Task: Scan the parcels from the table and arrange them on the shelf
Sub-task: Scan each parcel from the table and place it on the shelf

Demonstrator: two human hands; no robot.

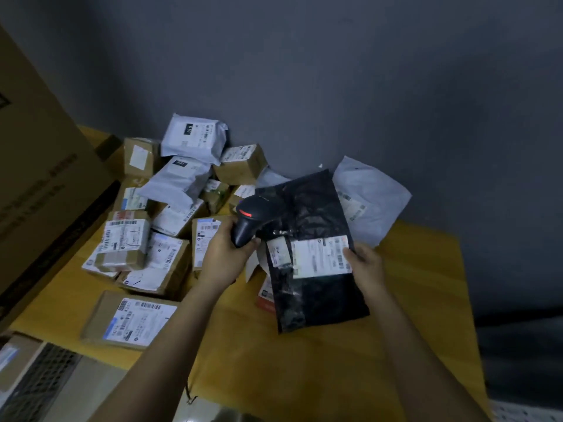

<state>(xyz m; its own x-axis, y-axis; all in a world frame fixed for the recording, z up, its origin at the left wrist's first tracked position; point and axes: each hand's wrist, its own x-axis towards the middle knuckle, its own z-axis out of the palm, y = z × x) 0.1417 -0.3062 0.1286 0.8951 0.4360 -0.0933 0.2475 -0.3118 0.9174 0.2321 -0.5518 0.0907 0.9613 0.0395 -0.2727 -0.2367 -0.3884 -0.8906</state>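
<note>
Two bare forearms come up from the bottom edge, no sleeves in sight on either. The left hand (224, 257) and right hand (367, 268) look ungloved, with no watch or ring that I can make out in this dim, soft light.

Bare table (304, 360) lies open at the near and right side; piled parcels (158, 226) crowd the left, beside a tall carton (39, 178).
</note>
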